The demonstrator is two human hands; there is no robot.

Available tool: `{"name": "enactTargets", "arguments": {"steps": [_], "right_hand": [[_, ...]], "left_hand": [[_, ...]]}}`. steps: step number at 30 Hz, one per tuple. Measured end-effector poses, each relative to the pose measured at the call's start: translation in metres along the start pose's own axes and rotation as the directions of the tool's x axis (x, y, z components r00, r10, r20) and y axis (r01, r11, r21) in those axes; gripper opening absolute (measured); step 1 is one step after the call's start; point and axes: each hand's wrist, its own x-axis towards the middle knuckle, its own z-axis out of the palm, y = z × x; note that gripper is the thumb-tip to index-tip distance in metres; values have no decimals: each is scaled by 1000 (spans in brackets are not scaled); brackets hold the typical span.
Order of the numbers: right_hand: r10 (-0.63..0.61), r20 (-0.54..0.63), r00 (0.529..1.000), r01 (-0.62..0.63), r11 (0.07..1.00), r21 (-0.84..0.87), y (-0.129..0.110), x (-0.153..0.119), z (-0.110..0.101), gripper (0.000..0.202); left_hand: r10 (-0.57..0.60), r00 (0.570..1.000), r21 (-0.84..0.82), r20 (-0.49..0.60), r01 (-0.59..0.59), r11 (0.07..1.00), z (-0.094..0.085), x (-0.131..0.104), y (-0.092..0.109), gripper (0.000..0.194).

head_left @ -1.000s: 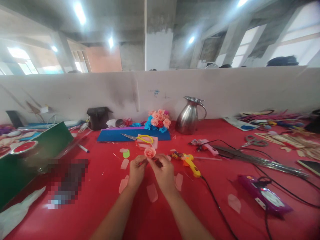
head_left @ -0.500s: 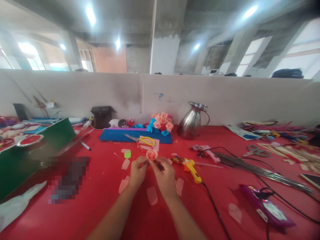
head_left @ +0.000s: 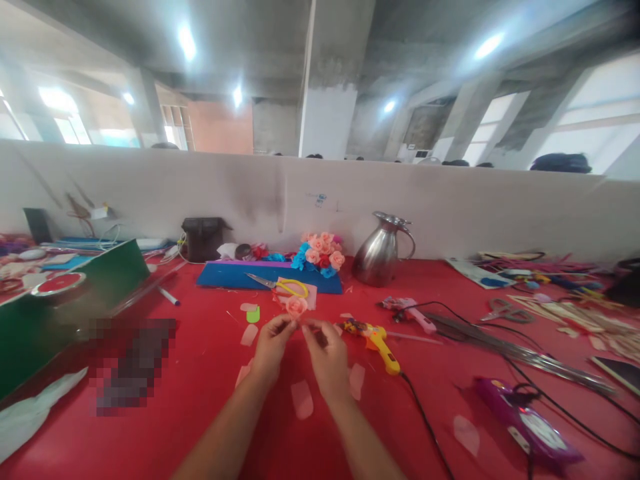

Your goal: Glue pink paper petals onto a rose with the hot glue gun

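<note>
A small pink artificial rose (head_left: 297,306) is held up over the middle of the table. My left hand (head_left: 273,341) pinches it from below, thumb and fingers closed at its base. Close beside, my right hand (head_left: 327,352) has thumb and fingertips pinched at the lower right of the flower; the exact contact is too small to see. Loose pink petal pieces lie around my hands, one petal (head_left: 302,400) between my forearms. Yellow-handled scissors (head_left: 291,287) lie behind the rose. Right of my right hand rests a yellow glue gun (head_left: 383,350) with a glue stick in it.
A bunch of pink and blue flowers (head_left: 323,252) is at the back by a steel jug (head_left: 379,253). Rightward lie a pink glue gun (head_left: 417,313), grey scissors (head_left: 507,311), a metal ruler (head_left: 530,357) and a purple power strip (head_left: 530,421) with cords. A green board (head_left: 115,280) stands left.
The rose has tipped slightly and moved a little left. My right fingertips have drawn slightly down from the bloom to its base. The whole view has shifted slightly.
</note>
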Motion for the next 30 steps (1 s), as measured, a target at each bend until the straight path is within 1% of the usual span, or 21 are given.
{"name": "enactTargets", "arguments": {"steps": [3,5,7,9,11,14,16,19,21,23,25,27,30], "right_hand": [[-4,-6,1000,4,1000,-6,-5,3,-9,20],[-16,-30,999,15,999,-33,-4,8,-23,22],[-27,-59,998,23,998,-67,2,15,-42,24],[23,-76,997,-30,996,-89,14,24,-64,28],[91,-120,989,-105,987,-119,30,32,-88,30],[143,-137,980,-180,931,-317,58,41,-119,30],[160,-143,977,-208,870,-447,75,44,-133,29],[202,-122,972,-236,813,-532,93,42,-141,28],[256,-97,962,-266,786,-557,98,38,-140,26],[296,-68,953,-276,754,-596,96,36,-138,27],[327,-32,944,-268,711,-650,92,36,-137,28],[368,8,930,-256,660,-706,86,38,-138,29],[426,51,903,-240,600,-763,78,44,-138,30]], "left_hand": [[50,999,79,11,-51,996,-1,1,0,17],[107,994,109,30,-110,988,-1,1,1,18],[192,980,148,59,-199,969,-2,0,4,15],[285,954,185,94,-298,936,-4,0,7,11],[360,925,204,120,-378,903,-6,0,9,11],[424,894,214,148,-447,868,-9,2,9,13],[439,885,228,156,-464,856,-12,4,8,14],[428,893,285,137,-449,847,-15,7,3,12],[380,921,316,88,-387,866,-16,9,-2,12],[267,963,313,20,-260,914,-17,11,-7,12],[149,989,296,-23,-136,946,-16,11,-9,15],[75,996,290,-44,-59,955,-15,11,-9,18],[28,997,299,-74,-5,954,-13,8,-5,25]]}}
